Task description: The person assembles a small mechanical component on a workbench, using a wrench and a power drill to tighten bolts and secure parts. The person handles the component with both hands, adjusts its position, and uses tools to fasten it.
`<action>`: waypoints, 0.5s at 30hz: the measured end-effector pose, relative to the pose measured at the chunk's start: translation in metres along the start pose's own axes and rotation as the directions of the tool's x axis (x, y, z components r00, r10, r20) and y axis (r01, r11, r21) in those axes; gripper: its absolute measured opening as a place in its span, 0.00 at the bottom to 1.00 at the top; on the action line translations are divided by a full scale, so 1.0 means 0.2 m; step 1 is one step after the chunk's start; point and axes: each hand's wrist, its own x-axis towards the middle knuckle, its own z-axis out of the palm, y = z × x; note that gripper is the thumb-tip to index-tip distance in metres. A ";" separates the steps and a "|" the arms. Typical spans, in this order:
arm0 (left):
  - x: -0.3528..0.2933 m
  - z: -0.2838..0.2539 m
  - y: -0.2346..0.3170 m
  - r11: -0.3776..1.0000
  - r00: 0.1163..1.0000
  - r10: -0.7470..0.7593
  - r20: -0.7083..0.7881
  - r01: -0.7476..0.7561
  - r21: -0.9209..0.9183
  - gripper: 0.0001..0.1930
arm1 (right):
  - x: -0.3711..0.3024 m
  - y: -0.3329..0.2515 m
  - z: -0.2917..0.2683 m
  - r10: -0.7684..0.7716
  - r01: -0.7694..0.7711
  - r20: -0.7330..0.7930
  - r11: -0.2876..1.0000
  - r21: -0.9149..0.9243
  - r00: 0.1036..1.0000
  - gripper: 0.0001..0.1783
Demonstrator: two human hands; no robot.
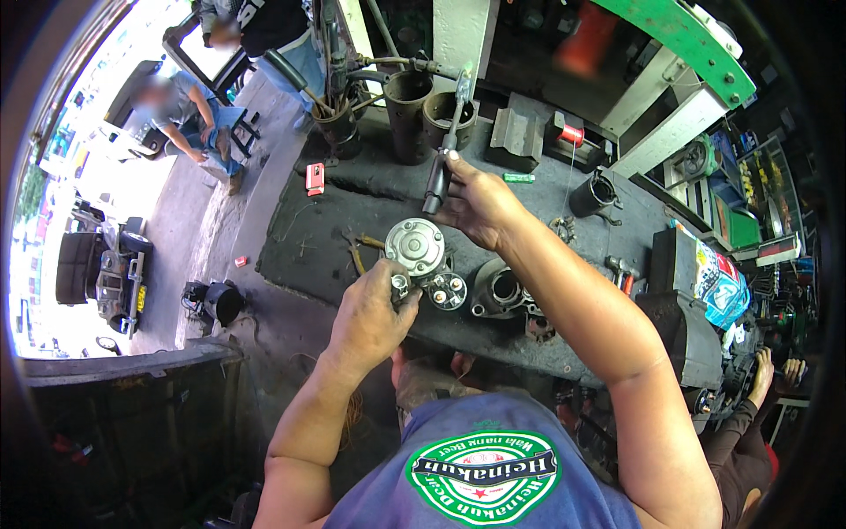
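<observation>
A starter motor with a round silver end cover (414,247) stands on the dark workbench, its smaller solenoid (447,292) beside it. My left hand (368,310) is closed at its near left side, with a small shiny metal socket (400,285) between thumb and fingers. Above and to the right, my right hand (483,204) grips what looks like a ratchet wrench (439,180) by its dark handle. The wrench slants up and away, its silver end over a metal pot (449,116). My right fingers are partly hidden behind the hand.
An open metal housing (502,287) lies right of the starter. Across the bench are a red box (315,180), a green tube (519,178), a red wire spool (572,134) and a dark cylinder (593,194). Another person's hand (761,377) shows at far right; people are at upper left.
</observation>
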 end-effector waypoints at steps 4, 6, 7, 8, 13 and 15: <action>0.00 0.00 0.00 1.000 1.000 -0.009 -0.002 0.009 -0.019 0.17 | -0.17 -0.05 -0.07 -0.230 0.203 -0.168 0.965 -0.165 0.959 0.51; 0.00 0.00 0.00 0.999 1.000 -0.021 -0.001 0.021 -0.030 0.17 | -0.28 -0.07 -0.13 -0.340 0.296 -0.211 0.931 -0.213 0.917 0.48; 0.00 0.00 0.00 0.999 1.000 -0.024 0.000 0.024 -0.031 0.17 | -0.34 -0.08 -0.17 -0.392 0.335 -0.224 0.907 -0.255 0.892 0.47; 0.00 0.00 0.00 0.999 0.999 -0.035 0.001 0.035 -0.041 0.17 | -0.40 -0.08 -0.21 -0.449 0.377 -0.225 0.876 -0.300 0.865 0.47; -0.01 -0.01 -0.01 0.997 0.997 -0.060 0.053 0.062 -0.043 0.21 | -0.67 -0.01 -0.37 -0.535 0.390 -0.299 0.816 -0.427 0.790 0.40; -0.01 -0.01 -0.01 0.998 0.997 -0.060 0.054 0.062 -0.031 0.21 | -0.77 0.02 -0.43 -0.542 0.368 -0.320 0.804 -0.467 0.777 0.40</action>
